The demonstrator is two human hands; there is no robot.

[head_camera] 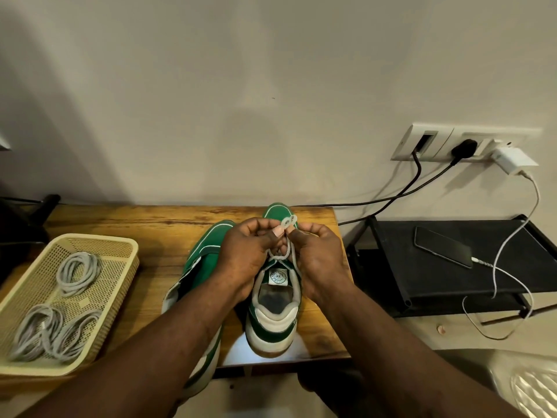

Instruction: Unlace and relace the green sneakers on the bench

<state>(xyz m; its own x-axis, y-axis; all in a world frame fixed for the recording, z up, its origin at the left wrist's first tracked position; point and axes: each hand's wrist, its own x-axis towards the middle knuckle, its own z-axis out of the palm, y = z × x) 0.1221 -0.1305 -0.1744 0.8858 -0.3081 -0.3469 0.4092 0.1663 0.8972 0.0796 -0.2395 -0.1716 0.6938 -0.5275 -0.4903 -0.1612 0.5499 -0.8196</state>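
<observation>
Two green and white sneakers stand side by side on the wooden bench [120, 220], toes toward the wall. The right sneaker [275, 315] faces me heel first, with its tongue label showing. The left sneaker [205, 251] lies partly under my left forearm. My left hand [244, 254] and my right hand [319, 257] meet above the right sneaker's tongue, both pinching its grey lace [287, 222]. Small loops of the lace stick up between my fingertips, and two strands run down to the top eyelets.
A cream plastic basket [99, 245] at the bench's left end holds three coiled grey laces [79, 273]. To the right stands a low black shelf [452, 285] with a phone [441, 247] on charge, cables running to wall sockets [461, 143].
</observation>
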